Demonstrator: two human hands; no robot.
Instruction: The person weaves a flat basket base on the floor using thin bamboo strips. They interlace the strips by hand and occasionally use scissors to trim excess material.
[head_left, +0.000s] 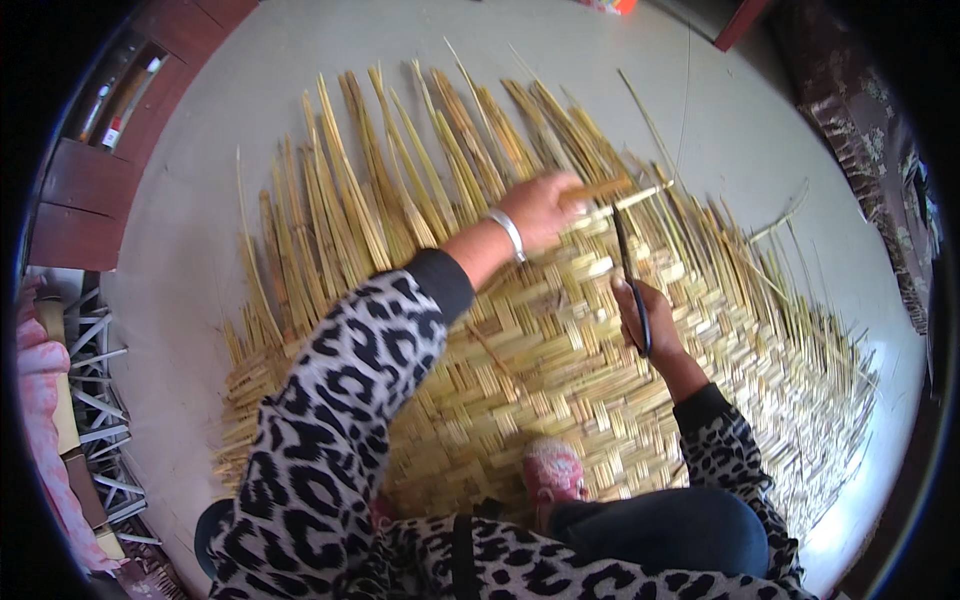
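A large mat [560,350] of woven flat reed strips lies under me, with long loose strip ends [400,170] fanning out along its far edge. My left hand [545,208], a silver bangle at its wrist, is closed round a few strip ends [600,190] at the far right of the weave. Just right of it, my right hand [648,312] grips black-handled scissors [628,255]. Their blades point away from me and meet the held strips. Whether the blades are apart is too small to tell.
My pink shoe [553,470] rests on the mat. Red-brown furniture [85,180] with an open compartment stands at far left, above a white metal rack [100,400] and a pink cloth [45,380]. Dark patterned fabric [865,150] hangs at right. Grey floor [180,300] surrounds the mat.
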